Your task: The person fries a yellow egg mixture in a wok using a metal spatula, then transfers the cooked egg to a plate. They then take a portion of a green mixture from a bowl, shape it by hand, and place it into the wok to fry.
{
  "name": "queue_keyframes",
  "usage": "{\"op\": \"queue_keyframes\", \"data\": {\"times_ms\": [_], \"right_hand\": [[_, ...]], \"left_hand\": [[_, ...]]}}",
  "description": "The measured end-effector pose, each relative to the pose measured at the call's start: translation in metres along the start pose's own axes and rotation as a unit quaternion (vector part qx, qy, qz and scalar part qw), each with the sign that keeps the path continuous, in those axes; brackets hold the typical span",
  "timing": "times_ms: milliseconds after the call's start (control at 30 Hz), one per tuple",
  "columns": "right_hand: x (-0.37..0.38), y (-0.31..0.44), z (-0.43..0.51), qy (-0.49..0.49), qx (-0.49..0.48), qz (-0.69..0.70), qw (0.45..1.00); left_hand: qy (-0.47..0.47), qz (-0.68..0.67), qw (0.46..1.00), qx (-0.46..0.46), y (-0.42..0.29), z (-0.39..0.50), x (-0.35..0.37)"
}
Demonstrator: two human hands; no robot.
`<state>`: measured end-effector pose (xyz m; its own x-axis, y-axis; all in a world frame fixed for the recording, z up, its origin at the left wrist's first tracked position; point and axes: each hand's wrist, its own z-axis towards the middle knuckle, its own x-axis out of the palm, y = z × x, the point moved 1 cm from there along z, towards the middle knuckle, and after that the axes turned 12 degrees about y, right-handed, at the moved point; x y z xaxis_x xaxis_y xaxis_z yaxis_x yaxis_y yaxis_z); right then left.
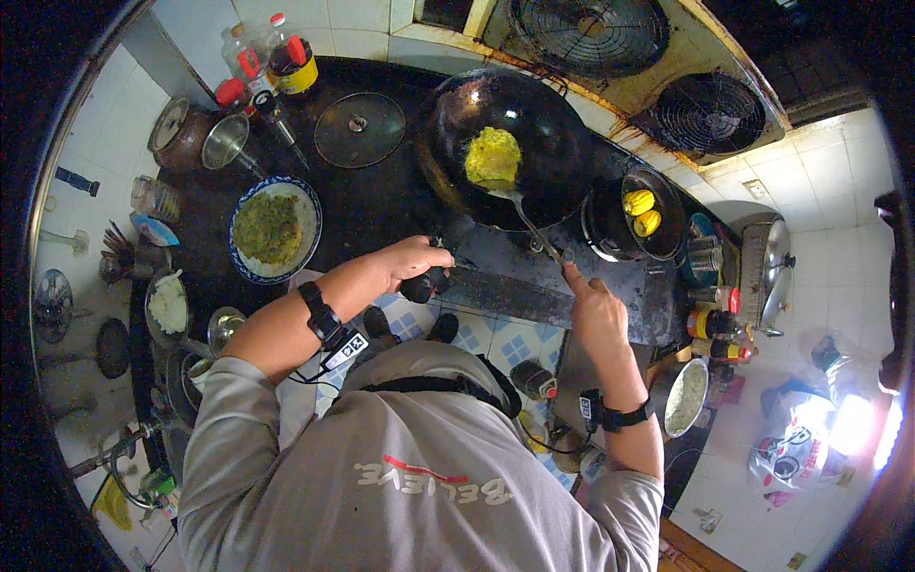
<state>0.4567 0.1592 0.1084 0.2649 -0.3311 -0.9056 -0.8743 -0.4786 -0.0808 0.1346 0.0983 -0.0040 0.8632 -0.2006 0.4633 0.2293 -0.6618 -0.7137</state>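
Observation:
My right hand (599, 311) grips the handle of a metal spatula (532, 223). Its blade touches the lower edge of a flat yellow-green egg pancake (493, 155) inside a large dark wok (550, 171). At the counter's front edge, my left hand (414, 261) curls around a dark rounded handle (423, 286). Whether that handle joins the wok is hidden. Left of the wok, a blue-rimmed plate (312, 247) carries a browned green-and-yellow pancake (268, 229).
Behind the plate lie a round pan lid (359, 130), a metal ladle (227, 141) and several sauce bottles (293, 64). Right of the wok, a dark pot (607, 229) stands with yellow corn-like pieces (643, 212) above it. A bowl of pale food (686, 398) sits farther right.

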Motion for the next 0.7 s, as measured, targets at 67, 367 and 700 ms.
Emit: {"op": "queue_keyframes", "data": {"times_ms": [67,367,700], "right_hand": [[-0.0002,0.0017,0.0,-0.005,-0.001,0.003,1.0],[-0.0037,0.005,-0.0032,-0.003,-0.004,0.007,1.0],[-0.0058,0.0065,-0.0026,0.005,0.004,0.023,1.0]], "left_hand": [[0.001,0.005,1.0,-0.001,0.0004,0.0004,-0.0014],[-0.008,0.007,0.999,-0.031,-0.0044,-0.0048,0.0016],[0.005,-0.001,1.0,-0.006,-0.0003,-0.0001,-0.0011]]}}
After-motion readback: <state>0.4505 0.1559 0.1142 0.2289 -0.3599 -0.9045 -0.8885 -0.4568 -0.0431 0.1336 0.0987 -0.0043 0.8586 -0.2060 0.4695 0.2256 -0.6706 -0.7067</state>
